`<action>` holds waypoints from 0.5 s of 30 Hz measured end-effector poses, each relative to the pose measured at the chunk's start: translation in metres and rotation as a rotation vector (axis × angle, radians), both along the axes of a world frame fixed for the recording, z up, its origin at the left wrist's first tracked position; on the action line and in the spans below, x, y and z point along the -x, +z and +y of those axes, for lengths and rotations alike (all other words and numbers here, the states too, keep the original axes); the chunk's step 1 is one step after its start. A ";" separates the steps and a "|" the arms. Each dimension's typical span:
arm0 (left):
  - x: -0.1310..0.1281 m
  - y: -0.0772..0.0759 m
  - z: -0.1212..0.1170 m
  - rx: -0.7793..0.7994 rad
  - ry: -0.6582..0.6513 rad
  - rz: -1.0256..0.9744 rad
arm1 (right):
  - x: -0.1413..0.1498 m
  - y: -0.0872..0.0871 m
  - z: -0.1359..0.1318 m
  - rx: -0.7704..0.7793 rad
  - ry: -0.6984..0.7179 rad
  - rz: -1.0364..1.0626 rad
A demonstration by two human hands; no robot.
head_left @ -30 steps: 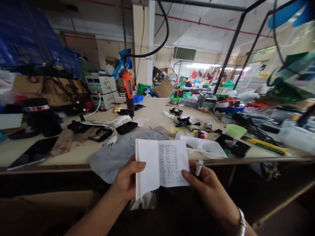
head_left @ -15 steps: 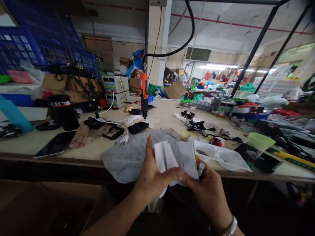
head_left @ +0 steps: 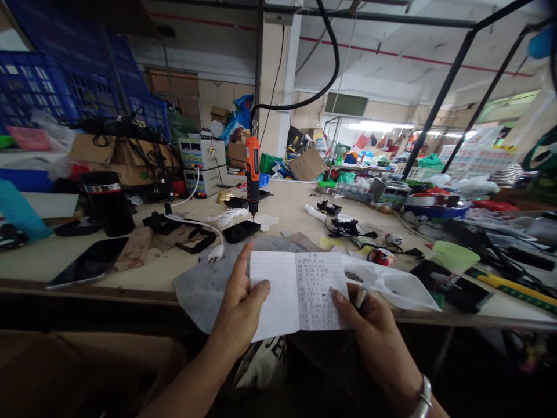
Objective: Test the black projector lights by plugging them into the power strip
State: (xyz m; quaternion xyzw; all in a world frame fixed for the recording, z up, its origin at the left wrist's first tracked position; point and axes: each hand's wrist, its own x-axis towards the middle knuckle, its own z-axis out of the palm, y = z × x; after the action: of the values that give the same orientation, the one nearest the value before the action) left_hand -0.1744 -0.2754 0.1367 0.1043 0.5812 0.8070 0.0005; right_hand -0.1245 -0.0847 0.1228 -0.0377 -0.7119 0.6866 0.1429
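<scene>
Left hand (head_left: 238, 305): holds the left edge of the open pocket notebook (head_left: 298, 293); its fingers (head_left: 246, 258) are spread, the thumb pressed on the blank page's margin.
Right hand (head_left: 369, 334): steadies the notebook's right edge, thumb on the written page; its fingers (head_left: 348, 310) curl and pinch a small white tube (head_left: 360, 297).
Notebook: between both hands, its long axis pointing forward from the person, above the counter's front edge; right page carries handwritten columns, nearer the right hand.
Counter (head_left: 39, 261): beyond the notebook lie a grey non-woven cloth (head_left: 200, 296), a smartphone (head_left: 89, 262) and a clear plastic bag (head_left: 391, 284).
Above: an orange electric screwdriver (head_left: 252, 168) hangs over a black plastic part (head_left: 241, 231).
</scene>
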 end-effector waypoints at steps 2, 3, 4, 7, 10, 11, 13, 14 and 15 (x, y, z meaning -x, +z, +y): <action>0.000 -0.001 -0.003 0.006 0.008 0.047 | 0.000 0.000 0.001 0.022 0.074 -0.003; 0.001 -0.003 -0.004 0.020 0.024 0.082 | 0.000 0.001 0.002 0.026 0.102 -0.006; 0.002 -0.004 -0.006 0.046 0.042 0.122 | 0.000 0.001 0.003 0.020 0.123 -0.010; 0.005 -0.008 -0.008 0.190 0.073 0.221 | 0.000 0.002 0.005 -0.021 0.143 0.005; 0.004 -0.007 -0.008 0.284 0.087 0.252 | 0.001 0.001 0.005 -0.061 0.124 0.021; 0.003 -0.006 -0.008 0.303 0.096 0.248 | 0.001 0.001 0.005 -0.073 0.112 0.021; 0.000 -0.003 -0.006 0.340 0.114 0.230 | 0.002 0.000 0.002 -0.094 0.081 0.021; -0.001 -0.002 -0.005 0.358 0.125 0.227 | 0.002 0.000 0.001 -0.102 0.065 0.024; -0.002 -0.001 -0.004 0.369 0.134 0.234 | 0.002 0.000 0.001 -0.106 0.047 0.030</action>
State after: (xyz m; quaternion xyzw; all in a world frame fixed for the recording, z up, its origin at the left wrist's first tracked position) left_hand -0.1719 -0.2795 0.1353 0.1566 0.7208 0.6675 -0.1015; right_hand -0.1269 -0.0842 0.1227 -0.0032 -0.7458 0.6515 0.1390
